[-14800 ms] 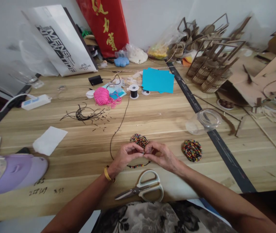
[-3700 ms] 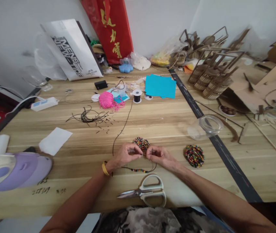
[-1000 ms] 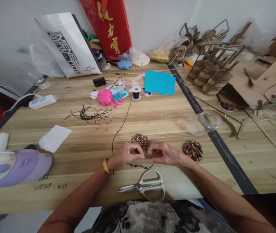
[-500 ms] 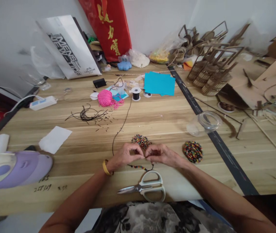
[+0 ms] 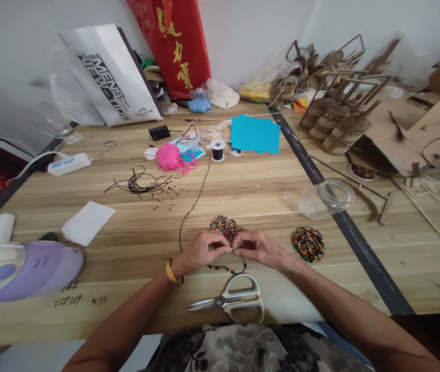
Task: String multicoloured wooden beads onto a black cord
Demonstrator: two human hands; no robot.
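Pinching the thin black cord [image 5: 232, 251] fingertip to fingertip, left hand [image 5: 200, 249] at nine o'clock and right hand [image 5: 256, 248] at three, with its beaded stretch [image 5: 222, 268] sagging toward six o'clock above the scissors [image 5: 233, 299].

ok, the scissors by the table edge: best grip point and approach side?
Judging by pose, grip the scissors at the white loop handles, coming from the right and the table's near edge. They lie flat and shut, blades pointing left, handles nearest the right hand.
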